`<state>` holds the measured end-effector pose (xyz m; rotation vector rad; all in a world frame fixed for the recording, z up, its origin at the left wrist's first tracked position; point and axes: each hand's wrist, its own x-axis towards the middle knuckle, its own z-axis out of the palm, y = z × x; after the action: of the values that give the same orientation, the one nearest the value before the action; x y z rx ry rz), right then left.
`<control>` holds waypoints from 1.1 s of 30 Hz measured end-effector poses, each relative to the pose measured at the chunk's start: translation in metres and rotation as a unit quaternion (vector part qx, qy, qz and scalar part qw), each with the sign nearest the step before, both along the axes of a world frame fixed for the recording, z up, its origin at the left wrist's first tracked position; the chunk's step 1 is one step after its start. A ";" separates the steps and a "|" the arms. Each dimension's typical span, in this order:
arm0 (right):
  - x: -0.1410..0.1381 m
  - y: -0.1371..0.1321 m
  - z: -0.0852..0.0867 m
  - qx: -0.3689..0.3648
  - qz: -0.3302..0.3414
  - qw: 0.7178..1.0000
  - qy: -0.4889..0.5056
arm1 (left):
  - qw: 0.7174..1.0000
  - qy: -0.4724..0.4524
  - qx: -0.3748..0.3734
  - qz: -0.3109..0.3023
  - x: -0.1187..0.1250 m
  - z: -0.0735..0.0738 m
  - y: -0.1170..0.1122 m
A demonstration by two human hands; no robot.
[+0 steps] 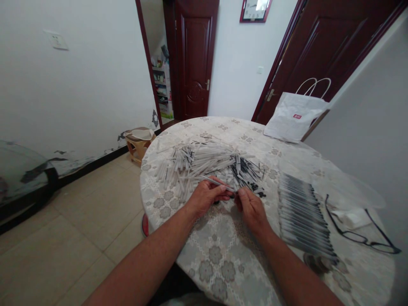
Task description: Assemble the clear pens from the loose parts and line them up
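Both hands meet at the near edge of the parts heap, forearms coming in from the bottom of the view and converging toward the middle of the surface point(223, 259).

Left hand point(206, 196): palm turned down and inward, fingers curled, thumb on top. It grips a white pen barrel point(218, 182), which lies nearly level and points right and slightly down toward the other hand.

Right hand point(251, 209): back of the hand up, wrist straight, fingers drawn in narrow, with thumb and forefinger pinched together at the barrel's right end. Too small to tell whether they grip the tip itself or a small part pressed against it.

Just beyond the hands is a loose pile of pen parts point(197, 163). White tubes lie spread to the left and centre, and thin black pieces are bunched at the right side, close to the right hand's fingertips.

Right of the right hand, apart from the pile, a row of pens point(301, 212) lies side by side in one neat band running toward the near edge. Black-framed glasses point(360, 231) lie further right, beside a clear plastic bag point(344, 187).

A white paper bag point(295, 117) lies at the far right edge. A low wooden stool point(139, 142) stands on the tiled floor left of the surface, against the wall.
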<state>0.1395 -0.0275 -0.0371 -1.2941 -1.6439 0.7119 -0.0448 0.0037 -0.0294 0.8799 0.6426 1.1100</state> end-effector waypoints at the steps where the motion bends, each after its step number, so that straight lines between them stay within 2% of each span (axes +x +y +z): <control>1: 0.000 0.000 -0.001 0.004 -0.001 1.000 0.008 | 1.000 -0.003 0.003 0.002 0.000 0.000 0.000; 8: 0.000 -0.002 0.005 0.026 -0.018 0.998 -0.060 | 1.000 -0.005 0.003 0.000 -0.002 -0.001 0.001; 23: -0.003 -0.004 0.009 0.004 0.006 0.999 -0.045 | 0.997 0.069 0.029 0.014 -0.004 0.001 0.002; 30: 0.002 -0.002 0.013 0.110 0.041 0.987 -0.109 | 0.977 0.182 0.110 0.017 -0.011 0.006 0.002; 33: 0.004 -0.001 0.013 0.126 0.046 0.980 -0.149 | 0.970 0.202 0.132 0.023 -0.012 0.007 0.002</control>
<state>0.1438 -0.0287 -0.0239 -1.1886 -1.9749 0.3578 -0.0571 0.0055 -0.0228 1.3472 0.8636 1.0809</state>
